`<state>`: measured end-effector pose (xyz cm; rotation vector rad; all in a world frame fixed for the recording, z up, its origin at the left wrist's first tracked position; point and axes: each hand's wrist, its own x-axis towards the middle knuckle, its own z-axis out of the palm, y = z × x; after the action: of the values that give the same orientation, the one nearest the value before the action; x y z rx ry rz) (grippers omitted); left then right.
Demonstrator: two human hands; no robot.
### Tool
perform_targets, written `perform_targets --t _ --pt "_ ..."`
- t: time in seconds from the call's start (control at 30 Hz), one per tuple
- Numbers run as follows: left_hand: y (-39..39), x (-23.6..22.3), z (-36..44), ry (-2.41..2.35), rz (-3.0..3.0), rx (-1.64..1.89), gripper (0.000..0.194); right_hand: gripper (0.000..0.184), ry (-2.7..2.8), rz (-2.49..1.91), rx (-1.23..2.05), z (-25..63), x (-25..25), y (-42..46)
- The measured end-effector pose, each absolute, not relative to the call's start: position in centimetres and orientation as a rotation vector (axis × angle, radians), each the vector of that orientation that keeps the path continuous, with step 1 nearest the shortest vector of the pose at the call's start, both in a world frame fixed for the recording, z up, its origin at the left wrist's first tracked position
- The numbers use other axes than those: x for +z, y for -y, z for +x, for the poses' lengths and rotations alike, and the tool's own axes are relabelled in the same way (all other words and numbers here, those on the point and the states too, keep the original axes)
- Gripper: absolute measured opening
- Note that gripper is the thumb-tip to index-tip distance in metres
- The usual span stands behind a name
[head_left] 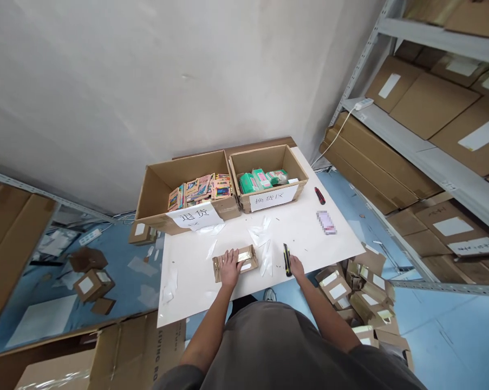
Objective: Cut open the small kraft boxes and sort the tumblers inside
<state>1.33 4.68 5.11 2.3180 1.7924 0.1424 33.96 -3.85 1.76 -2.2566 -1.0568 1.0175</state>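
Observation:
A small brown cardboard box (pixel 248 254) wrapped in shiny tape lies near the front of the white table (pixel 212 303). My left hand (pixel 230 266) is laid across its left half, fingers over the top, gripping it against the table. To the right, my right hand (pixel 297 267) has its fingers closed at the side of a yellow and black utility knife (pixel 287 260); part of the grip is hidden. Scraps of clear plastic wrap (pixel 261 238) lie between the box and the knife.
Two open cartons stand at the back: the left carton (pixel 155 189) holds colourful packs (pixel 206 189), the right carton (pixel 264 160) green boxes (pixel 250 183). A red cutter (pixel 319 195) and a blurred phone-like item (pixel 326 222) lie right. Discarded boxes (pixel 337 290) and loaded shelves (pixel 415 143) flank the table.

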Motion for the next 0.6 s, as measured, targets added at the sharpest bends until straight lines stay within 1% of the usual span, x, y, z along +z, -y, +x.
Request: perform_targets --t 0.13,0.2,0.23,0.27,0.33,0.4,0.43,0.5,0.6 --pt "-5.0 5.4 1.5 -1.811 2.328 0.082 0.057 0.065 0.890 -2.322 0.832 34.4 2.0 3.0" --pt "-5.1 5.4 1.5 -1.806 2.329 0.066 0.057 0.061 0.885 -2.239 0.876 32.2 1.9 3.8" --pt "-5.1 5.4 1.6 -1.808 2.325 0.065 0.057 0.059 0.894 -2.165 0.986 30.5 1.9 4.3" --pt "-5.1 5.4 1.7 -1.814 2.320 0.068 0.058 0.058 0.883 -2.071 1.184 28.5 1.8 4.7" --pt "-5.0 5.4 2.0 -1.826 2.307 0.073 0.058 0.068 0.805 -1.830 1.577 24.2 1.9 5.0" --pt "-4.9 5.6 2.3 -1.823 2.295 0.072 0.057 0.080 0.715 -1.674 1.717 20.3 2.1 4.4" --pt "-4.9 5.7 2.4 -1.812 2.290 0.068 0.056 0.085 0.687 -1.647 1.726 18.8 2.2 3.8" --pt "-5.0 6.2 2.3 -1.792 2.273 0.063 0.054 0.089 0.659 -1.684 1.669 16.6 2.5 2.0" --pt "-5.3 6.8 0.7 -1.822 2.194 0.061 0.054 0.081 0.725 -1.823 1.555 15.1 2.9 -1.5"
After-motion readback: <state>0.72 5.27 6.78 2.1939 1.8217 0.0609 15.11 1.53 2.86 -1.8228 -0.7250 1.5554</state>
